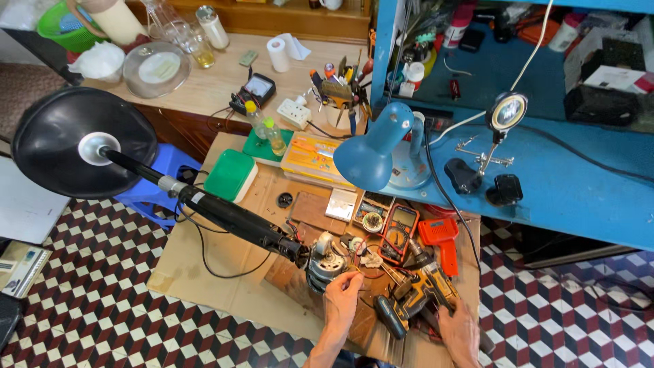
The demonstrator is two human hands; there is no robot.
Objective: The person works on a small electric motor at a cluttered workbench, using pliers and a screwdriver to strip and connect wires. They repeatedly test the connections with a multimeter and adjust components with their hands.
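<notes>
My left hand (340, 300) pinches thin wires at the exposed fan motor (325, 262), which lies on a cardboard sheet (225, 286). The motor joins a black pole (225, 215) that ends in a round black fan base (75, 140) at the left. Lower right, my right hand (458, 328) rests on tools, touching a yellow and black cordless drill (415, 294); whether it grips one I cannot tell. An orange multimeter (398, 232) and a red soldering gun (441, 238) lie just beyond.
A blue desk lamp (378, 146) leans over the work area from a blue bench (579, 177) holding a magnifier stand (505, 116). A green box (231, 174), a blue stool (157, 184) and a cluttered wooden counter (218, 82) stand behind. The floor is checkered tile.
</notes>
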